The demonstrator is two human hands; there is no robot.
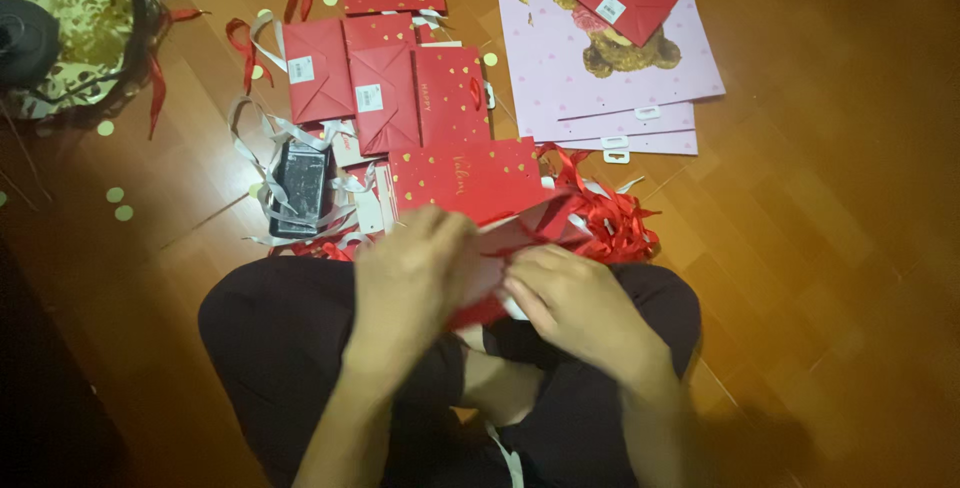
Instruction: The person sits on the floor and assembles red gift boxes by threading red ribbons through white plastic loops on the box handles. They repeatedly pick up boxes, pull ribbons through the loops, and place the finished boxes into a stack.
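Red paper bag (500, 248) sits pinched in both your hands: left hand (415, 278) curled over it, right hand (575, 298) fingers closed on its edge; grip lightly, don't crease it.

Warm orange-brown wooden floorboards (820, 248) are filling the whole view, their seams running diagonally. Light is falling brightest toward one o'clock and fading into deep shadow along the nine o'clock edge. Small pale round paper dots (118, 204) are lying scattered toward nine and ten o'clock.
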